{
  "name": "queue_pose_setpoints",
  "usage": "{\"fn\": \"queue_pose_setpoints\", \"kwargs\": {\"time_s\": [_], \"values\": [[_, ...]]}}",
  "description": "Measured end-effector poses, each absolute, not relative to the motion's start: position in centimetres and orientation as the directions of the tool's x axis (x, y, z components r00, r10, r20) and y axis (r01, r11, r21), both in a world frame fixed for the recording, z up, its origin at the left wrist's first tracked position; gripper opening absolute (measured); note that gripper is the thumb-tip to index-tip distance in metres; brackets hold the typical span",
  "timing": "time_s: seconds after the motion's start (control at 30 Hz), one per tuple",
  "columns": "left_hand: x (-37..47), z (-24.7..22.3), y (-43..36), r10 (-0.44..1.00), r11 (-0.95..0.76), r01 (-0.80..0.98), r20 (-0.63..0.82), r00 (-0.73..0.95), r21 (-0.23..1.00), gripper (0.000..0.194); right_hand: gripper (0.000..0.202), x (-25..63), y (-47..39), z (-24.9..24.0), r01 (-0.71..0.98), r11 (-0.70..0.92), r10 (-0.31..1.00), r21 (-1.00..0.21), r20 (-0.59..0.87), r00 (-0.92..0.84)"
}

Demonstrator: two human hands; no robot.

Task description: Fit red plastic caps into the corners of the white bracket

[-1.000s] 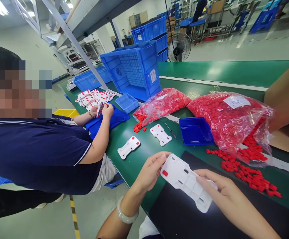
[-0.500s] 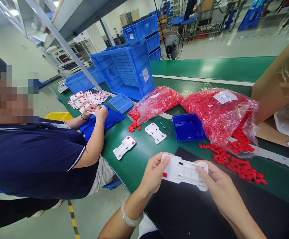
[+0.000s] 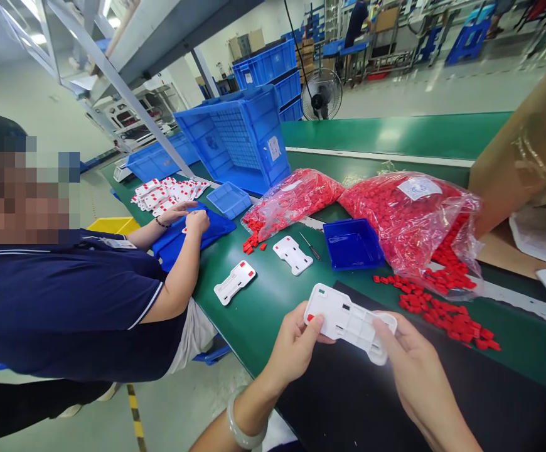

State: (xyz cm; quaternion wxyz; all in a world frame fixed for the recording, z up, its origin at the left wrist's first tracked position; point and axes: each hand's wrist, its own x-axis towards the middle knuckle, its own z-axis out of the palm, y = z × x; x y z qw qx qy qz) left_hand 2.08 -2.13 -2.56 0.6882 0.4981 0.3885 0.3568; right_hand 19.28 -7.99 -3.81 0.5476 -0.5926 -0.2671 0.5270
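Observation:
Above a black mat [image 3: 376,389], a white plastic plate [image 3: 348,321] is held between both hands. My left hand [image 3: 296,342] pinches its left end, the thumb beside a red piece at the lower left corner. The right end is gripped by my right hand [image 3: 407,351], thumb on top. Two similar plates with red pieces, a left one [image 3: 234,282] and a right one [image 3: 292,255], lie on the green table [image 3: 258,298]. Loose red pieces [image 3: 447,317] are scattered to the right of the hands.
Bags of red pieces [image 3: 405,220] lie behind a dark blue tray [image 3: 352,245]. A screwdriver [image 3: 310,246] lies left of the tray. At the left, a person [image 3: 66,301] works over blue cloth beside piled white plates [image 3: 164,193]. A large blue crate [image 3: 235,138] stands behind.
My left hand's grip has shifted lower on the plate's left end, and the upper left corner is now uncovered. The plate is tilted more. The other person's hands have moved apart slightly.

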Motion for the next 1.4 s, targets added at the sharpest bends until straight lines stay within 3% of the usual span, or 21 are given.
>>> {"fn": "queue_pose_setpoints", "kwargs": {"time_s": [0.1, 0.17, 0.27, 0.37, 0.43, 0.5, 0.57, 0.63, 0.73, 0.8, 0.9, 0.97, 1.03, 1.1, 1.2, 1.33, 1.4], "values": [[2.5, -3.8, -2.4, 0.845, 0.346, -0.253, -0.183, 0.503, 0.903, 0.045, 0.036, 18.0, -8.2, -4.2, -0.454, -0.245, 0.889, -0.856, -0.386, 0.248], [2.8, -4.2, -2.8, 0.823, 0.437, -0.357, -0.207, 0.529, 0.826, 0.051, 0.035, 17.1, -8.5, -4.2, -0.429, -0.282, 0.906, -0.858, -0.386, 0.177], [3.1, -4.2, -3.3, 0.817, 0.532, -0.481, -0.274, 0.507, 0.697, 0.051, 0.038, 16.9, -9.3, -4.2, -0.191, -0.326, 0.939, -0.926, -0.34, 0.043], [2.7, -4.1, -3.3, 0.797, 0.579, -0.5, -0.316, 0.515, 0.644, 0.048, 0.04, 19.3, -10.2, -5.1, 0.105, -0.279, 0.955, -0.954, -0.266, 0.129], [2.1, -4.3, -3.1, 0.734, 0.643, -0.397, -0.378, 0.564, 0.655, 0.047, 0.039, 22.0, -10.6, -5.9, 0.301, -0.281, 0.943, -0.911, -0.203, 0.265], [1.6, -4.6, -2.8, 0.638, 0.672, -0.158, -0.458, 0.619, 0.723, 0.045, 0.038, 24.8, -10.8, -6.5, 0.484, -0.291, 0.931, -0.825, -0.127, 0.343], [1.4, -4.8, -2.1, 0.544, 0.554, 0.172, -0.51, 0.666, 0.815, 0.042, 0.036, 27.0, -10.6, -6.6, 0.64, -0.264, 0.935, -0.722, -0.03, 0.352], [1.6, -4.7, -1.3, 0.527, 0.291, 0.397, -0.492, 0.693, 0.871, 0.038, 0.033, 28.3, -10.0, -6.2, 0.762, -0.209, 0.947, -0.613, 0.066, 0.314], [2.1, -4.1, -0.2, 0.705, -0.102, 0.502, -0.294, 0.646, 0.859, 0.031, 0.032, 28.9, -8.5, -5.5, 0.845, -0.163, 0.952, -0.509, 0.145, 0.271], [2.1, -3.4, 0.2, 0.816, -0.256, 0.526, -0.111, 0.568, 0.811, 0.036, 0.032, 28.8, -7.5, -5.3, 0.853, -0.151, 0.951, -0.499, 0.163, 0.263], [1.5, -2.4, 0.2, 0.864, -0.141, 0.352, -0.059, 0.499, 0.925, 0.037, 0.03, 28.3, -6.4, -5.5, 0.851, -0.111, 0.957, -0.513, 0.175, 0.231], [1.0, -1.8, 0.0, 0.832, 0.138, 0.044, -0.14, 0.538, 0.989, 0.041, 0.028, 27.8, -6.0, -5.7, 0.837, -0.087, 0.962, -0.541, 0.174, 0.212], [0.7, -1.4, -0.2, 0.759, 0.436, -0.261, -0.196, 0.621, 0.861, 0.052, 0.027, 27.1, -5.7, -5.5, 0.815, -0.063, 0.966, -0.576, 0.169, 0.194], [0.8, -1.3, -0.4, 0.714, 0.584, -0.417, -0.196, 0.672, 0.696, 0.063, 0.024, 25.9, -5.5, -5.0, 0.769, -0.041, 0.966, -0.638, 0.17, 0.193], [1.4, -1.6, -1.2, 0.73, 0.585, -0.472, -0.174, 0.661, 0.659, 0.074, 0.023, 23.2, -5.4, -4.2, 0.697, 0.031, 0.955, -0.716, 0.227, 0.191], [3.1, -1.7, -3.2, 0.695, 0.362, -0.313, -0.03, 0.719, 0.878, 0.085, 0.039, 20.7, -5.4, -6.5, 0.694, 0.14, 0.92, -0.706, 0.352, 0.172], [4.0, -1.5, -4.0, 0.631, 0.222, -0.135, -0.037, 0.775, 0.966, 0.069, 0.041, 21.0, -5.0, -9.2, 0.7, 0.123, 0.881, -0.704, 0.402, 0.249]]}}
